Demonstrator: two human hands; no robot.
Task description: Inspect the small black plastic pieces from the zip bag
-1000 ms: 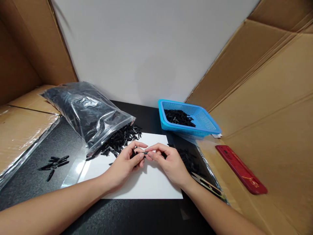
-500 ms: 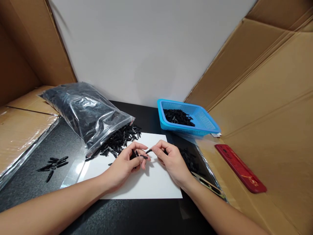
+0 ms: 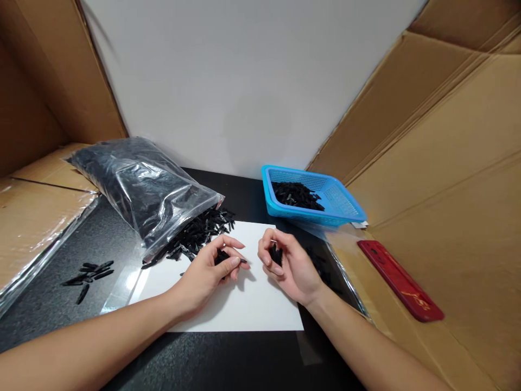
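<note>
Over the white sheet (image 3: pixel 244 304), left hand (image 3: pixel 209 271) pinches a small black piece (image 3: pixel 241 261); right hand (image 3: pixel 291 266) curls around several more. Blue basket (image 3: pixel 344 209) is only part-filled, while the clear bag (image 3: pixel 138 187) and spilled pile (image 3: pixel 203 231) remain large: most work seemingly left.

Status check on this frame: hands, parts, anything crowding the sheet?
Left hand pinching a small black piece. Right hand curled around several black pieces. Both over the white sheet; spilled pile from the bag overlaps its far-left corner.
</note>
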